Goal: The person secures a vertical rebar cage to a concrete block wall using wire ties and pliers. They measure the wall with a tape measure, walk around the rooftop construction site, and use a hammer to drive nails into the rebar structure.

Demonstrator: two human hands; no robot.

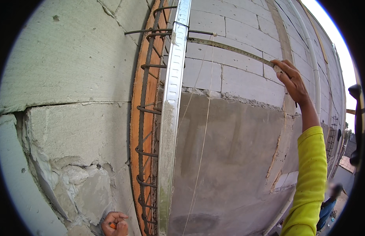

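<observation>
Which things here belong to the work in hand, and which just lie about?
In use:
- worn yellowish metal measuring tape, in the right hand
- small orange object, kind unclear, in the left hand
- upright silver slotted metal channel, probably

Just around:
- long white wall pipe
- distant dark steel rebar cage

Head-worn fisheye; faces building wall (229,145) at close range

Soft daylight; sky (329,21) glares white past the right edge of the block wall (241,78); the metal channel (176,69) gleams (most near its top); lines bow toward the black rim.
</observation>
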